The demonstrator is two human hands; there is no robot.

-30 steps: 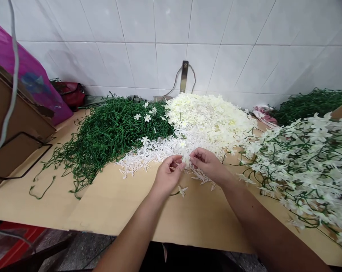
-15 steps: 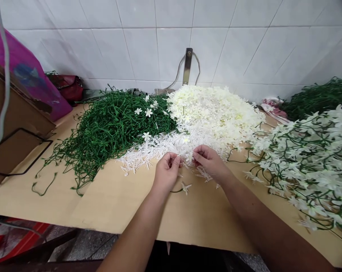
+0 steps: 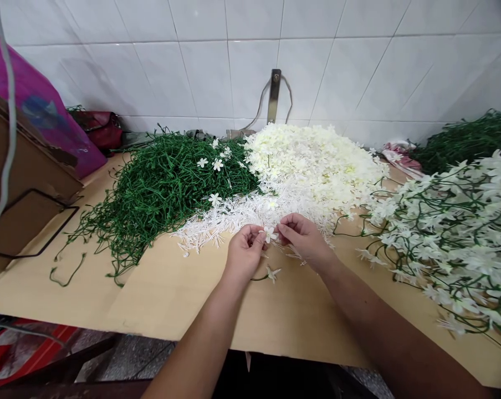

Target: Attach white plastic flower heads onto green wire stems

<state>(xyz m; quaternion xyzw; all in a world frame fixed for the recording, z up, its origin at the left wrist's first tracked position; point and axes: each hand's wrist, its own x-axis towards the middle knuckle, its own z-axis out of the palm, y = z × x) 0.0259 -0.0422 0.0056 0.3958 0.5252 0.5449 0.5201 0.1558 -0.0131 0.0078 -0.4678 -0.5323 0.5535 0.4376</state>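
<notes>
My left hand (image 3: 244,252) and my right hand (image 3: 302,237) meet fingertip to fingertip over the cardboard-covered table (image 3: 163,293), both pinched on one small white artificial flower (image 3: 269,233). A green stem runs down from my left hand and ends in another white flower (image 3: 272,272) lying on the table. Just behind my hands lies a strip of small white plastic stamens (image 3: 229,219). Behind that rises a heap of cream flower heads (image 3: 312,163), and to its left a pile of bare green stems (image 3: 159,188).
A big bunch of finished flower stems (image 3: 454,233) covers the right side. More green stems (image 3: 470,138) lie at the back right. A brown cardboard box (image 3: 21,183) and a pink bag (image 3: 38,105) stand at the left. A white tiled wall (image 3: 217,61) closes the back.
My hands have drawn closer together, and a small white flower now shows between the fingertips. The view tilted down slightly a second ago.
</notes>
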